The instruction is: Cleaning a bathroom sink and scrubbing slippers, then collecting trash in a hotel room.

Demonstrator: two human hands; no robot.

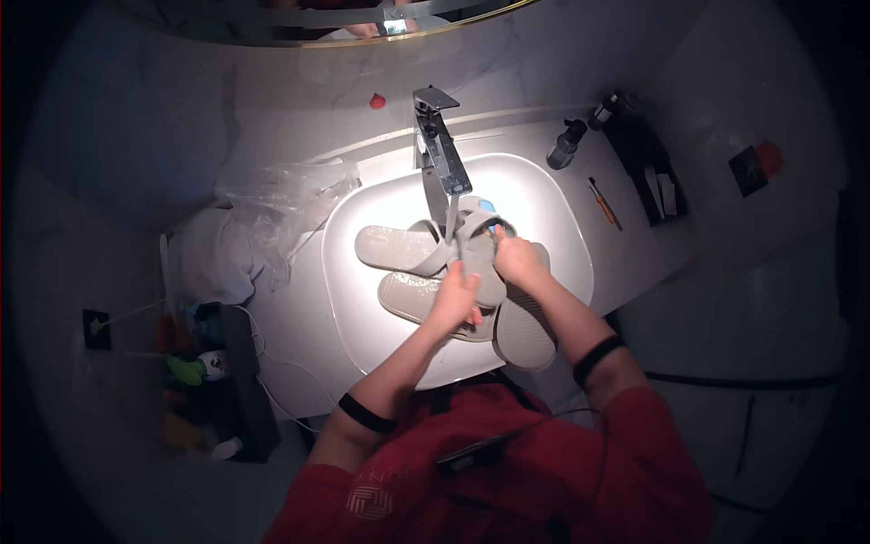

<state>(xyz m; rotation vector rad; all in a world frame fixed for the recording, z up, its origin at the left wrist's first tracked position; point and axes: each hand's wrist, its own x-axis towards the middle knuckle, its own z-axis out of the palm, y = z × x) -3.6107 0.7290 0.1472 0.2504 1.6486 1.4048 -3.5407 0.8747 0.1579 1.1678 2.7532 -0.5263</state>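
Note:
Several grey slippers lie in a white washbasin (346, 326) under a chrome faucet (445, 160), from which water runs. My left hand (459, 296) grips the edge of one grey slipper (482, 268), which is raised above the others near the basin's middle. At that slipper's strap, my right hand (520, 258) is closed on a brush (488, 207), of which only blue and pale parts show. Two slippers, one the upper-left slipper (394, 248), point left; a ribbed sole (525, 336) faces up by the basin's front rim.
Clear plastic bags (285, 197) and a white cloth (217, 255) lie left of the basin, beside a dark organizer box (248, 387) and a white cable (292, 364). At right stand a pump bottle (566, 145) and a black tray (639, 163), with toothbrushes (603, 204) nearby.

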